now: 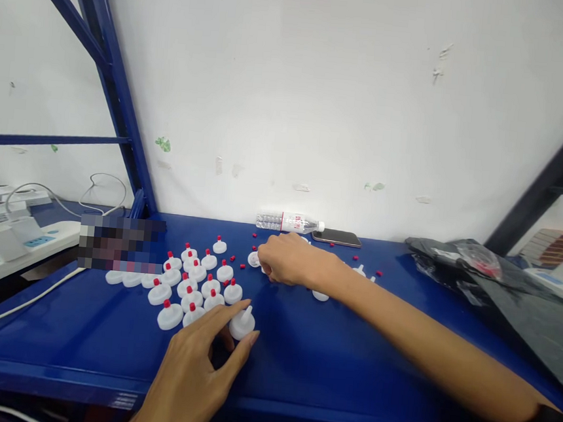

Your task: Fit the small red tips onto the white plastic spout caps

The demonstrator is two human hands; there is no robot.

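My left hand [202,355] has its thumb and fingers closed round a white nozzle cap [242,324], whose bare spout points up with no red tip on it. Farther back, my right hand [284,258] is curled with the fingers pointing down at the tabletop; whatever they pinch is hidden. Beside those fingers lies another white nozzle cap [253,259], partly covered. Left of my hands stand several white nozzle caps with red tips [170,316]. Small loose red tips [242,267] are scattered near my right hand. More white caps [320,296] show partly behind my right forearm.
A clear plastic bottle [290,223] lies on the blue table [102,346] against the wall, next to a phone [337,237]. Power strips [47,243] and cables sit at left. A dark plastic bag [505,296] covers the right side. Blue metal posts [119,85] rise at left.
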